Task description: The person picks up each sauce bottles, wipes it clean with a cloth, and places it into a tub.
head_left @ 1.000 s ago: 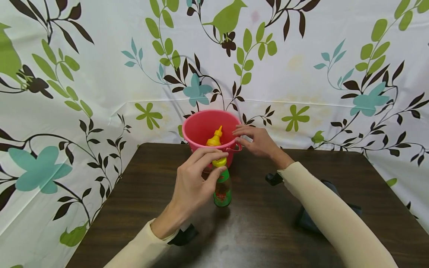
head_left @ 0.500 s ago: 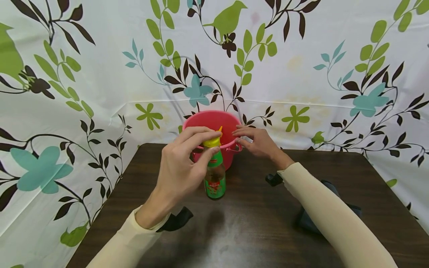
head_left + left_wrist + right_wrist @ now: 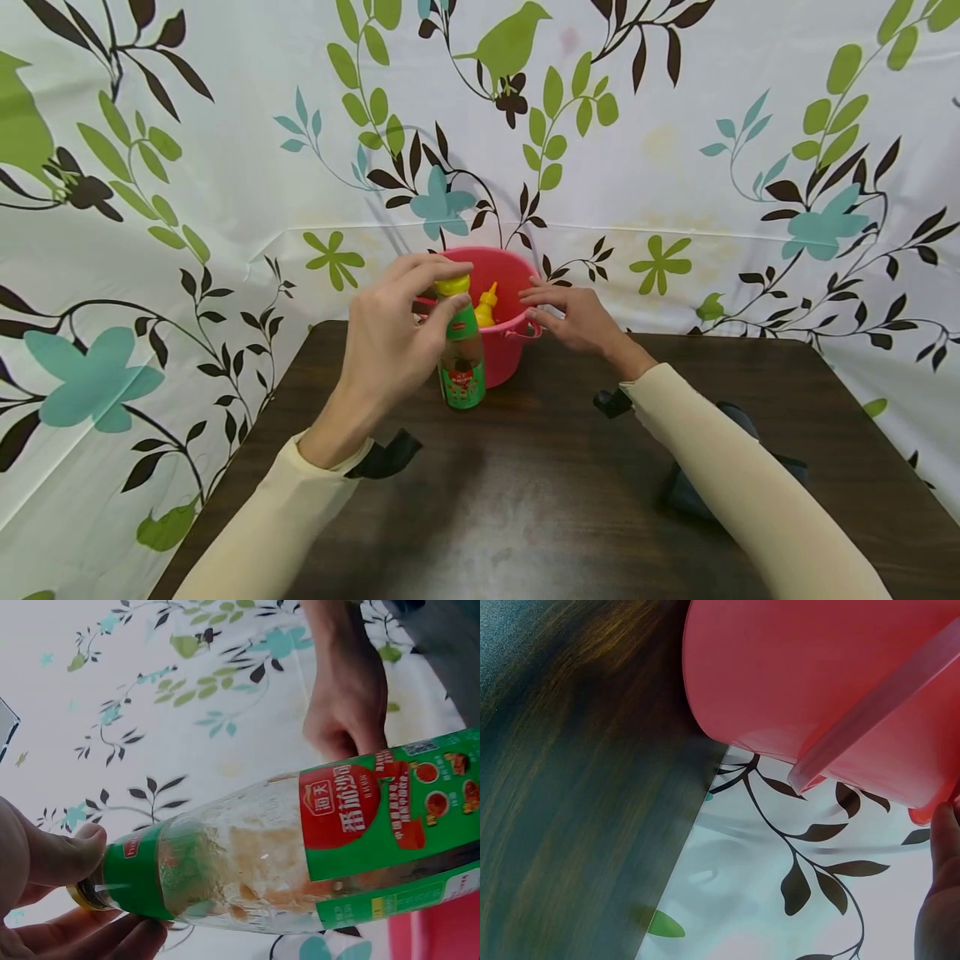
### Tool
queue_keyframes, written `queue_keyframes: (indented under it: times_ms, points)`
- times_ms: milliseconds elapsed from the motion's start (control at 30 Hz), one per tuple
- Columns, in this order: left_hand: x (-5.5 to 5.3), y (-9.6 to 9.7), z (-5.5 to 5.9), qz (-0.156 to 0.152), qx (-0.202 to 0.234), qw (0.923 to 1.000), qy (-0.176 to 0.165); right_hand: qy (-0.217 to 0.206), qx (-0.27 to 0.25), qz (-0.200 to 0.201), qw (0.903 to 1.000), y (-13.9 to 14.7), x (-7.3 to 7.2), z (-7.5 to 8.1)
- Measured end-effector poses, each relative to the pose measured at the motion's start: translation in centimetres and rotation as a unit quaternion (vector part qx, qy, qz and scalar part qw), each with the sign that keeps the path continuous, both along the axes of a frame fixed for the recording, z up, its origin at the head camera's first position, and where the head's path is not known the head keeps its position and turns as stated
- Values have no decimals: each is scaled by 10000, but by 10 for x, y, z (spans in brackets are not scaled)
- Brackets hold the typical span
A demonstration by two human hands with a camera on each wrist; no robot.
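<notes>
In the head view my left hand [image 3: 397, 325] grips a glass ketchup bottle [image 3: 462, 367] at its yellow cap and neck. The bottle hangs nearly upright, overlapping the front left of a pink bucket [image 3: 506, 358]. Its green and red label shows in the left wrist view, where thumb and fingers close round the neck; the clear glass [image 3: 240, 862] has brownish smears inside. My right hand [image 3: 573, 321] pinches the bucket's right rim, with fingertips over the edge and thumb outside. Inside the bucket stands a yellow squeeze bottle [image 3: 487, 306] with a pointed nozzle, its lower part hidden.
The bucket stands at the back of a dark wooden table [image 3: 540, 500], close to a patterned cloth [image 3: 637, 192] hung behind it. A dark folded item [image 3: 697, 492] lies partly under my right forearm. The bucket's pink handle [image 3: 877, 705] slants across its side.
My left hand has raised the ketchup bottle and carried it leftward and away from me, towards the front left of the bucket. The right hand stays at the rim.
</notes>
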State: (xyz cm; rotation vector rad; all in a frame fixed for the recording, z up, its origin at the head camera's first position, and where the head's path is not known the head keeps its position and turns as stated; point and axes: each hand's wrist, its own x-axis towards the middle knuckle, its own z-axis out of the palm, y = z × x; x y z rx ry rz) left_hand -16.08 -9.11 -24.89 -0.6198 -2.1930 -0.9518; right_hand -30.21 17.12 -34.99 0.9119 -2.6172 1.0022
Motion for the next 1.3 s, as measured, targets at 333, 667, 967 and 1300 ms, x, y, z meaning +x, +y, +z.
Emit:
queue_keyframes:
  times_ms: [333,667,967,1300]
  points:
    - [-42,-4,41,451,476,9975,-242,-182,-1,-125,9998,2,1,1]
    - [-100,12,58,921,403,9906,-932,-266,4,-93,9996,4,1,1]
    - [-143,22,46,1354,746,9756,-1556,-277,89,-102,9995,4,-1,2]
    - [-154,18,25,1508,585,9726,-1671,-251,164,-125,9995,0,0,3]
